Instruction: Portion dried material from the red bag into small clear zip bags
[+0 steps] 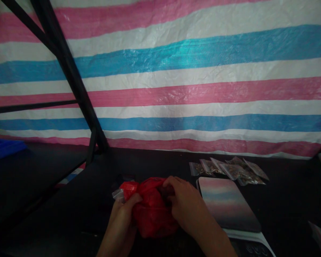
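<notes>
A crumpled red plastic bag [152,210] lies on the dark table in front of me. My left hand [123,217] grips its left side, fingers closed, and a small clear plastic piece [117,194] pokes out above that hand. My right hand [186,205] is closed over the top right of the bag, fingers curled into the plastic. What the bag contains is hidden.
A flat scale with a shiny platform [227,205] sits just right of my hands. Several small clear filled pouches [230,169] lie behind it. A striped tarp [176,82] hangs as the back wall. A black metal frame [69,71] and a blue tray [4,147] stand at left.
</notes>
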Tool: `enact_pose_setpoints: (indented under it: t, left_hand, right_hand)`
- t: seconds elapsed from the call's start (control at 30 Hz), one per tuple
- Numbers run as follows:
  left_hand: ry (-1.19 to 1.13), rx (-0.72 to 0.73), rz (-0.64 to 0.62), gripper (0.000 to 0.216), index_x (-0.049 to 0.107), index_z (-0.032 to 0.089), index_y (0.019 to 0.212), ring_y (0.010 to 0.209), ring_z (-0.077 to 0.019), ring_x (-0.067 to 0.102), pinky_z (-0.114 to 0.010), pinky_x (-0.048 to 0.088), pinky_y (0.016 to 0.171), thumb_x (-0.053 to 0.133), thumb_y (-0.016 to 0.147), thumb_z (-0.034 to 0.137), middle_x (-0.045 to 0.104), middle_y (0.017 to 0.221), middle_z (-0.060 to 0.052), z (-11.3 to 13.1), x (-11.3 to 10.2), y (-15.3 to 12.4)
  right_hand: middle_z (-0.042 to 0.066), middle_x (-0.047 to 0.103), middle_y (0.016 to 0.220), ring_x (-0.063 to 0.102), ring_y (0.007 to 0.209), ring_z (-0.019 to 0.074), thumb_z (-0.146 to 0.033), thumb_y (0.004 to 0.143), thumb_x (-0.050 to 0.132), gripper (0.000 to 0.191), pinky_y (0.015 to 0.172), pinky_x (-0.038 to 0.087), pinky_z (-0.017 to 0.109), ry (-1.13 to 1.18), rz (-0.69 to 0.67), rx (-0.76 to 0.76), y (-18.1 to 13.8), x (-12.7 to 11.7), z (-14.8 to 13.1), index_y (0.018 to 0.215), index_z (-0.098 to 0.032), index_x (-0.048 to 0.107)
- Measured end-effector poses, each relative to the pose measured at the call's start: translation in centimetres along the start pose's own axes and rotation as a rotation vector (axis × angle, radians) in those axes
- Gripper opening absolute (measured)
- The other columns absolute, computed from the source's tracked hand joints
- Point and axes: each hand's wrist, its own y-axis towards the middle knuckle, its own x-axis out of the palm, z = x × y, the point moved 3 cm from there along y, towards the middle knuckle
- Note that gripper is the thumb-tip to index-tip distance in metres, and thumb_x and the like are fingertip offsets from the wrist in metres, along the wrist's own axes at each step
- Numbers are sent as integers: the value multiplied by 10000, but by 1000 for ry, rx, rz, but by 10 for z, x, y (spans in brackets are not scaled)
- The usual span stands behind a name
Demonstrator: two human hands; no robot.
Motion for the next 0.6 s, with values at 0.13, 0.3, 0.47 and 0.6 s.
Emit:
enact_pose_setpoints:
  t: [0.13, 0.3, 0.47, 0.6]
  left_hand:
    - [-39, -21, -2, 335, 585, 235, 751, 463, -101, 519, -199, 407, 434, 827, 520, 227, 574, 576, 101, 1, 1, -2]
    - [-97, -77, -39, 314, 642, 233, 798, 526, -117, 589, -209, 433, 474, 770, 516, 182, 648, 675, 75, -5, 3, 0]
    - [-156, -154, -53, 269, 635, 215, 732, 583, -116, 609, -235, 507, 572, 744, 489, 179, 647, 695, 53, -6, 4, 5]
    - [-171, -174, -42, 290, 612, 207, 687, 555, -88, 567, -227, 515, 589, 758, 440, 171, 608, 650, 74, -5, 5, 5]
  right_hand:
    - [66, 773, 1112, 696, 1078, 277, 40, 793, 598, 392, 891, 429, 366, -91, -1, 44, -1, -1, 0, 1082, -207, 691]
    - [62, 774, 1113, 696, 1091, 268, 52, 776, 600, 410, 890, 422, 350, -106, -1, 41, -2, -1, -2, 1078, -211, 687]
    - [80, 777, 1103, 692, 1090, 287, 28, 806, 612, 358, 889, 413, 374, -126, 26, 59, -2, -3, 1, 1072, -200, 689]
    - [38, 785, 1041, 704, 1042, 260, 12, 791, 644, 355, 872, 414, 352, -30, 10, 42, -2, -2, 5, 1043, -231, 698]
